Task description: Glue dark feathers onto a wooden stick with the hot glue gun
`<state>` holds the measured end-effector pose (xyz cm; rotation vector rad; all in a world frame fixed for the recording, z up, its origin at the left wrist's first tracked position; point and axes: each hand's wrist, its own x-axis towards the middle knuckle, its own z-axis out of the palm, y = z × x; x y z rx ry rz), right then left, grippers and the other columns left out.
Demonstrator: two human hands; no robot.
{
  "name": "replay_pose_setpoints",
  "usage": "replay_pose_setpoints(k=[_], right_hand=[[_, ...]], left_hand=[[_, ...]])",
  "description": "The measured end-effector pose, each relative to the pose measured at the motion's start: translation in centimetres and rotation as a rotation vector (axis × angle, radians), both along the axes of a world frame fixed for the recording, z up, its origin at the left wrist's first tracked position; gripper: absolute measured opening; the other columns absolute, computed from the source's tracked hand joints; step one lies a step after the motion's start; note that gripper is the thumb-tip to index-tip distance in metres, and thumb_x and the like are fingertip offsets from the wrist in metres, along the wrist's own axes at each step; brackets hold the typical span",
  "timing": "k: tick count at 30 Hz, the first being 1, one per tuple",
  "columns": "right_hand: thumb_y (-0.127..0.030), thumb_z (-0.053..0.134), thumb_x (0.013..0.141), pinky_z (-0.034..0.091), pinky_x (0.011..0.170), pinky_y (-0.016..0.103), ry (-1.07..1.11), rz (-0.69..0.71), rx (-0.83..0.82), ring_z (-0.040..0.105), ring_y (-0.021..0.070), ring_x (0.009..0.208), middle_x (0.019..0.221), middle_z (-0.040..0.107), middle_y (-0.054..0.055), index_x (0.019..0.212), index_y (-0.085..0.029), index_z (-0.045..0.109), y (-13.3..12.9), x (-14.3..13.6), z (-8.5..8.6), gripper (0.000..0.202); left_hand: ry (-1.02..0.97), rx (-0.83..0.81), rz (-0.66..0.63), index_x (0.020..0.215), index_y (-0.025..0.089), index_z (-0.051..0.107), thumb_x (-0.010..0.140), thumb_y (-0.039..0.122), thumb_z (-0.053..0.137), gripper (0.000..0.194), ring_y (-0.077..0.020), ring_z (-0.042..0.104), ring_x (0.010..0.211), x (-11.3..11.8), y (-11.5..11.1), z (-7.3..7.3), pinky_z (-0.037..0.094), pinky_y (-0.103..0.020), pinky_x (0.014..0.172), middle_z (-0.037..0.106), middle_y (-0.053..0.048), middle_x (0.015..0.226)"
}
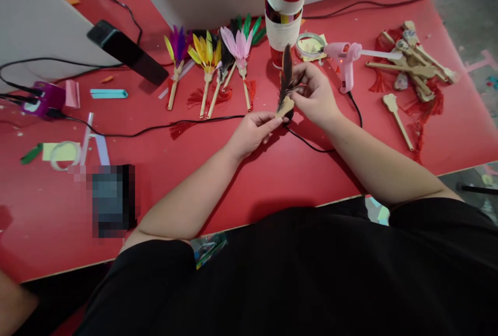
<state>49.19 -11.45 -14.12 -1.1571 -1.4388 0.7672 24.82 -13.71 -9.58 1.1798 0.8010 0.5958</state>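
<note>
My left hand [254, 131] is closed on a small wooden piece [285, 108] over the red table [233, 185]. A dark feather [287, 69] stands up from the wood's top end. My right hand [316, 95] pinches the dark feathers just right of the wood. Behind my hands lie wooden sticks topped with purple, yellow [206, 56], black and pink feathers [238, 48]. To the right, a pink glue gun [346, 61] with a clear glue stick stands on the table. More wooden pieces with red tassels [418, 64] are piled at the far right.
Stacked paper cups [284, 27] stand behind my hands, beside a roll of tape [310, 45]. Black cables [150, 129] cross the table. A black stand [126, 51], a purple power block [44, 98] and a blurred-out device [111, 201] are on the left. Someone's arm [15, 305] shows at lower left.
</note>
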Motion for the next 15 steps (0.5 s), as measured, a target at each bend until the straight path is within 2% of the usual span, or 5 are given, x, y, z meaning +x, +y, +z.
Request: replay_pose_setpoints(k=[4, 7, 9, 12, 15], right_hand=[[-0.034, 0.095, 0.104, 0.078, 0.091, 0.044, -0.043, -0.023, 0.067, 0.080, 0.0271, 0.111, 0.119, 0.077, 0.007, 0.135, -0.032, 0.070, 0.8, 0.3, -0.6, 0.040], [-0.049, 0.092, 0.109, 0.076, 0.087, 0.046, -0.075, -0.094, 0.132, 0.079, 0.0263, 0.099, 0.113, 0.076, 0.006, 0.136, -0.034, 0.070, 0.4, 1.6, 1.2, 0.039], [-0.062, 0.086, 0.112, 0.072, 0.078, 0.046, -0.088, -0.165, 0.203, 0.075, 0.0242, 0.085, 0.105, 0.074, 0.004, 0.132, -0.035, 0.070, -0.8, 2.9, 3.0, 0.037], [-0.075, 0.080, 0.112, 0.058, 0.066, 0.042, -0.185, -0.271, 0.283, 0.062, 0.0203, 0.067, 0.086, 0.067, 0.001, 0.111, -0.033, 0.072, -3.6, 5.1, 5.4, 0.043], [-0.071, 0.086, 0.107, 0.044, 0.059, 0.041, -0.407, -0.253, 0.226, 0.047, 0.0167, 0.057, 0.068, 0.058, 0.000, 0.079, -0.029, 0.063, -6.9, 7.7, 5.8, 0.056]], left_hand=[[-0.035, -0.015, 0.028, 0.118, 0.015, 0.099, 0.083, 0.071, 0.110, 0.067, -0.0054, 0.050, 0.053, 0.3, 0.0, -0.2, 0.037, -0.024, 0.051, 0.094, -0.012, 0.097], [-0.097, -0.015, 0.113, 0.116, 0.016, 0.099, 0.081, 0.069, 0.111, 0.065, -0.0066, 0.056, 0.057, 0.5, 0.0, -1.0, 0.037, -0.023, 0.051, 0.095, -0.013, 0.102], [-0.110, -0.016, 0.159, 0.116, 0.016, 0.100, 0.085, 0.063, 0.111, 0.057, -0.0056, 0.053, 0.055, 0.6, 0.1, -1.5, 0.035, -0.023, 0.050, 0.094, -0.012, 0.100], [-0.144, -0.041, 0.249, 0.119, 0.018, 0.100, 0.092, 0.044, 0.105, 0.038, -0.0039, 0.049, 0.054, 0.8, 0.1, -1.8, 0.036, -0.022, 0.051, 0.095, -0.010, 0.106], [-0.201, -0.097, 0.340, 0.119, 0.017, 0.099, 0.094, 0.024, 0.096, 0.026, -0.0053, 0.057, 0.063, 1.1, 0.1, -1.8, 0.042, -0.021, 0.056, 0.096, -0.013, 0.118]])
